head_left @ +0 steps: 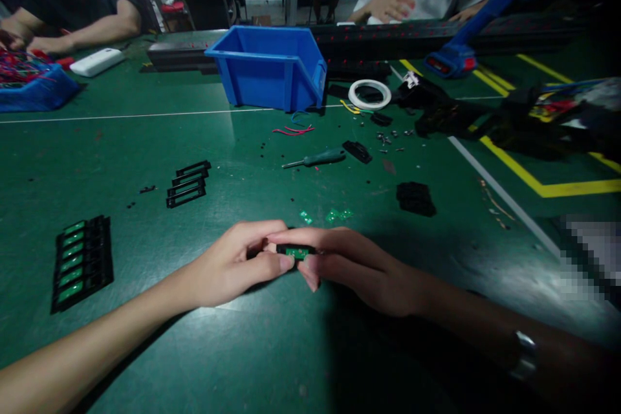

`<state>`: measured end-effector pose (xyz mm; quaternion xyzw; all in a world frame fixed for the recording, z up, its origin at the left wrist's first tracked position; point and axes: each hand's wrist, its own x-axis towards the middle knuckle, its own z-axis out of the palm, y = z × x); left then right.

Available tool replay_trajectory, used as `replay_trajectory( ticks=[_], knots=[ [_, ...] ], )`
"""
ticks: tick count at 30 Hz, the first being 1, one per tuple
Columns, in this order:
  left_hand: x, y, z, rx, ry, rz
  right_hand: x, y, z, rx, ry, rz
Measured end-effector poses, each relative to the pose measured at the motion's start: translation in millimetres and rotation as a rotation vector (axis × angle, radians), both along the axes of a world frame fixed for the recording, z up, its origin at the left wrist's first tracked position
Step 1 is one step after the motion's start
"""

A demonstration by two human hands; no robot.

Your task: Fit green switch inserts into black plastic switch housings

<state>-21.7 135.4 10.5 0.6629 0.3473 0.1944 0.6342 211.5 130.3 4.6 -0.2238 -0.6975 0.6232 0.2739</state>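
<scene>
My left hand (233,263) and my right hand (359,266) meet at the middle of the green table (272,349). Both pinch one small black holder with a green circuit board (297,251) in it, thumbs and fingers closed round its ends. Just beyond my hands lie loose green boards (338,214). To the left lies a row of filled black holders with green boards (81,262). A stack of empty black frames (188,183) sits further back.
A blue bin (272,68) stands at the back centre, a green-handled screwdriver (317,158) and red wires (294,130) before it. A tape roll (369,94), black parts (416,198) and a blue tool (456,58) lie right. Other people's arms rest at the far edge.
</scene>
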Motion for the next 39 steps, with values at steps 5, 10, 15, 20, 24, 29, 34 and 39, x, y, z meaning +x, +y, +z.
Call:
replay_trajectory(
  ticks=[5,10,15,20,24,29,34,39],
  knots=[
    [-0.6,0.5,-0.4,-0.002,-0.008,-0.008,0.2,-0.4,-0.6,-0.04,-0.001,-0.002],
    [-2.1,0.7,-0.3,0.027,0.003,-0.008,0.4,-0.9,-1.9,-0.072,0.014,-0.011],
    [-1.5,1.4,0.7,0.079,0.052,0.015,1.1,-1.8,-2.7,-0.075,0.009,-0.032],
    [-1.1,2.2,0.0,0.095,0.059,0.014,0.8,-1.5,-4.7,-0.066,0.037,-0.019],
    [-1.5,2.3,-1.4,0.093,0.048,0.004,0.4,-1.0,-4.5,-0.051,0.029,-0.012],
    [-1.4,2.4,-1.4,0.088,0.041,0.006,0.4,-0.7,-4.3,-0.068,0.044,-0.003],
    [-1.8,2.8,-0.5,0.077,0.039,0.0,1.0,-1.4,-4.5,-0.103,0.064,0.002],
    [-1.5,2.6,0.2,0.097,-0.018,-0.017,1.8,-1.9,-4.3,-0.117,0.091,0.003]
  ],
)
